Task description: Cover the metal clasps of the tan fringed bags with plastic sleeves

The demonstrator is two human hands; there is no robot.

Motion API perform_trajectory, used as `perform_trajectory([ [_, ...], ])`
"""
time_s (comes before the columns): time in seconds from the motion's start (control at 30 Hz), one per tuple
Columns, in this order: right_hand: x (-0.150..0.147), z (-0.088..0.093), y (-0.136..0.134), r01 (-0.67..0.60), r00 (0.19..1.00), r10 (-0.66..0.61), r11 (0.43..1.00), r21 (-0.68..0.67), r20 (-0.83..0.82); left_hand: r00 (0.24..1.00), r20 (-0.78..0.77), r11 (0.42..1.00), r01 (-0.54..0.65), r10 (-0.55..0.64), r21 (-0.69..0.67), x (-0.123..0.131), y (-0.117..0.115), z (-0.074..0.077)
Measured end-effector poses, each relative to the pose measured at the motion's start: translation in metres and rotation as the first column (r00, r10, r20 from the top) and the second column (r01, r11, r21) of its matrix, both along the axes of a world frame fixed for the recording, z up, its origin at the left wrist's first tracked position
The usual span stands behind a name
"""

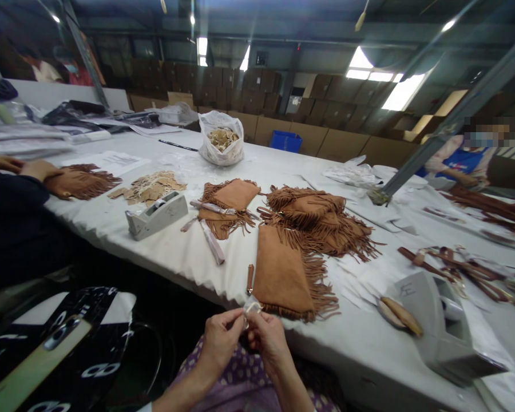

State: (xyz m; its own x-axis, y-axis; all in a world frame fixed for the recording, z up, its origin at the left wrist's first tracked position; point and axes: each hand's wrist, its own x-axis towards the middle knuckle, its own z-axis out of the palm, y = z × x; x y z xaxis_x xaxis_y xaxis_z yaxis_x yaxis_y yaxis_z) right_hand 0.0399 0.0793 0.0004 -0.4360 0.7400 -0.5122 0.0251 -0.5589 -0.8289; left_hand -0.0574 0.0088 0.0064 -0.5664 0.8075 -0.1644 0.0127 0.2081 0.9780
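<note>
My left hand (pixel 220 342) and my right hand (pixel 268 337) meet at the table's near edge, both pinched on a small clear plastic packet (pixel 252 307) with something pale inside. Just beyond them lies a flat brown suede pouch (pixel 281 273) with a fringe along its right side. A small brown zip pull (pixel 250 278) rests to its left. A heap of several fringed pouches (pixel 321 220) sits farther back, and another fringed pouch (pixel 227 205) lies left of it.
Two grey tape dispensers (pixel 157 214) (pixel 444 323) stand on the white table (pixel 189 252). Paper tags (pixel 150 187) lie in a pile; a plastic bag (pixel 221 139) holds more. A person's hands (pixel 34 170) work at left, another person (pixel 463 163) at right. Brown straps (pixel 455 266) lie right.
</note>
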Motion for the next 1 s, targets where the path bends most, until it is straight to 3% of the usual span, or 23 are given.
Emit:
perform_trajectory([
  [0.3, -0.003, 0.000, 0.008, 0.003, 0.988, -0.007, 1.000, 0.020, 0.154, 0.996, -0.057, 0.997, 0.063, -0.061, 0.037, 0.005, -0.001, 0.000],
  [0.53, 0.003, 0.008, 0.006, -0.031, 0.999, 0.030, 0.999, -0.034, -0.024, 0.996, -0.089, 0.998, 0.019, -0.012, 0.068, 0.009, -0.003, 0.003],
  [0.67, 0.004, 0.008, 0.010, -0.010, 0.999, 0.012, 0.998, -0.067, 0.035, 0.992, -0.112, 0.996, 0.064, -0.056, 0.069, 0.010, -0.003, 0.000],
  [0.73, 0.003, 0.007, 0.012, 0.009, 0.996, -0.002, 0.997, -0.082, 0.086, 0.976, -0.196, 0.992, 0.108, -0.094, 0.064, 0.009, -0.004, 0.001],
  [0.83, 0.002, 0.009, 0.013, -0.012, 0.996, 0.021, 0.995, -0.101, 0.083, 0.888, -0.420, 0.981, 0.194, -0.186, -0.023, 0.005, -0.006, 0.007],
  [1.0, 0.002, 0.011, 0.008, -0.057, 0.997, 0.057, 0.998, -0.013, 0.044, 0.587, -0.734, 0.940, 0.231, -0.341, -0.252, -0.001, -0.007, 0.023],
])
